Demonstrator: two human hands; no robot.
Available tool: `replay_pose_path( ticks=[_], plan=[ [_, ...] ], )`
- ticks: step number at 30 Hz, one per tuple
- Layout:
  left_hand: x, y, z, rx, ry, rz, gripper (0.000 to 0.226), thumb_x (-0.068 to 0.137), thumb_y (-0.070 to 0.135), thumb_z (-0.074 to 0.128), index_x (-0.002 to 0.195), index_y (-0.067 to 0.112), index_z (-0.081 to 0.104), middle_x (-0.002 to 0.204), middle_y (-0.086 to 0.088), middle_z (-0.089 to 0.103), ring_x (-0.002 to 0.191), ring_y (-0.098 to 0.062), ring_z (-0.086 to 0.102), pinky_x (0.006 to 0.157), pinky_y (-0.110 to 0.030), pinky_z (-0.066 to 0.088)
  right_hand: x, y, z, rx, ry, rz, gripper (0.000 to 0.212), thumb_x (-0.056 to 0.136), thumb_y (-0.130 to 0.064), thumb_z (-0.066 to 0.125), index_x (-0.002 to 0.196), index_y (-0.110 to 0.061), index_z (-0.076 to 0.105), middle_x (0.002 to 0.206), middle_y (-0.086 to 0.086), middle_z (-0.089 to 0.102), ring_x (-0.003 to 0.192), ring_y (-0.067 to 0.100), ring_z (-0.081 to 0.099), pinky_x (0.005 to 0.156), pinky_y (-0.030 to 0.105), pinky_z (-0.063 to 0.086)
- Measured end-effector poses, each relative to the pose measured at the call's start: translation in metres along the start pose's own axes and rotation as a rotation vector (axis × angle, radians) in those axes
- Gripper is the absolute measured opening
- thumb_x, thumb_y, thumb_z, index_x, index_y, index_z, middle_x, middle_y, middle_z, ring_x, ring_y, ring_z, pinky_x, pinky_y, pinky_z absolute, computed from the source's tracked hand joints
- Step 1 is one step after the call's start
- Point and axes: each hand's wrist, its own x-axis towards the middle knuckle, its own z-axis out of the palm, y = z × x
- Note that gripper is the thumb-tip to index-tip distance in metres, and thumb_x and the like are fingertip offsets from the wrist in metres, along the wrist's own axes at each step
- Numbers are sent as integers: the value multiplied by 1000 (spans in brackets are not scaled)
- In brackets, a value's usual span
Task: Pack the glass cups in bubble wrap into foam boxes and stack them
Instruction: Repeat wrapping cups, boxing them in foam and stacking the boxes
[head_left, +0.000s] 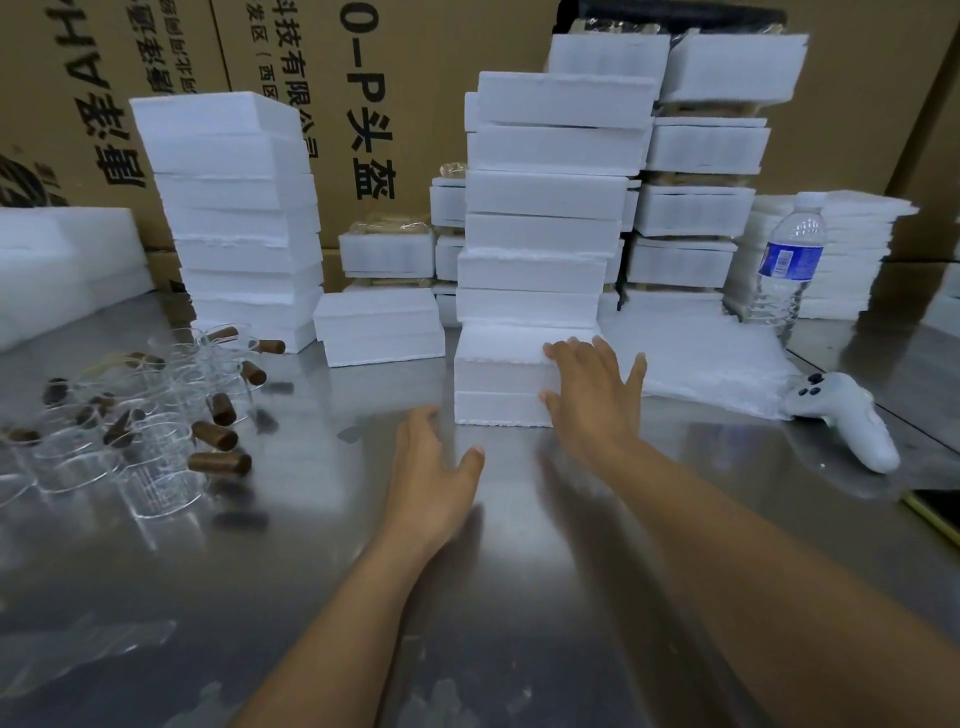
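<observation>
Both arms reach forward over the shiny metal table (322, 571). The right hand (592, 400) is open. Its fingers are spread wide, and it lies flat on the right front end of the bottom foam box (498, 387). The fingertips reach up to the top edge of that box, and the thumb sticks out to the right.

The left hand (434, 467) is open too, with straight fingers and the thumb out to the side. It sits low over the table, just beside the bottom left corner of the same box. I cannot tell if it touches the box.

That box is at the bottom of a tall stack of foam boxes (545, 234) in the middle of the table. A second stack of foam boxes (234, 208) stands to the left.

The glass cups (156, 426), with brown handles, sit in a bunch on the left side of the table, away from both hands. A water bottle (789, 265) and a white controller (852, 415) are on the right. Big cardboard boxes (415, 78) stand behind it all.
</observation>
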Motion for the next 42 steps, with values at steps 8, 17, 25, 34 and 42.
replay_pose_path(
  ticks=[8, 17, 25, 34, 42],
  plan=[
    [2, -4, 2, -6, 14, 3, 39, 88, 12, 61, 121, 15, 41, 122, 0, 43, 108, -21, 50, 96, -33, 42, -22, -2, 5, 5, -14, -20, 72, 96, -45, 40, 149, -34, -7, 156, 1, -21, 142, 26, -23, 111, 56, -8],
    [41, -12, -7, -112, 179, -149, 34, 99, 21, 45, 129, 10, 37, 121, -6, 50, 91, -17, 52, 67, -21, 34, -40, -1, 9, 324, 277, -133, 41, 82, -13, 67, 121, -10, 59, 135, 13, 48, 132, 30, 36, 110, 47, 27],
    [164, -18, -42, -58, 376, -422, 78, 93, 51, 51, 143, -3, 26, 146, -22, 32, 131, -38, 37, 103, -42, 32, -32, -8, 13, 385, 424, -343, 24, 79, -20, 47, 91, -14, 67, 97, 4, 61, 83, 12, 55, 60, 24, 50],
    [247, -28, -46, -279, 293, -785, 88, 76, 69, 61, 132, 5, 39, 123, -14, 48, 112, -29, 48, 99, -40, 38, -23, -8, 17, 441, 490, -300, 25, 75, -20, 47, 100, -25, 51, 106, -8, 47, 83, 4, 51, 63, 12, 39],
    [265, -27, -27, -547, 284, -718, 65, 82, 46, 66, 132, 10, 45, 112, -7, 43, 97, -23, 43, 84, -35, 35, -21, -8, 17, 422, 477, -265, 27, 75, -22, 46, 102, -26, 49, 107, -9, 47, 83, 4, 50, 64, 16, 40]
  ],
)
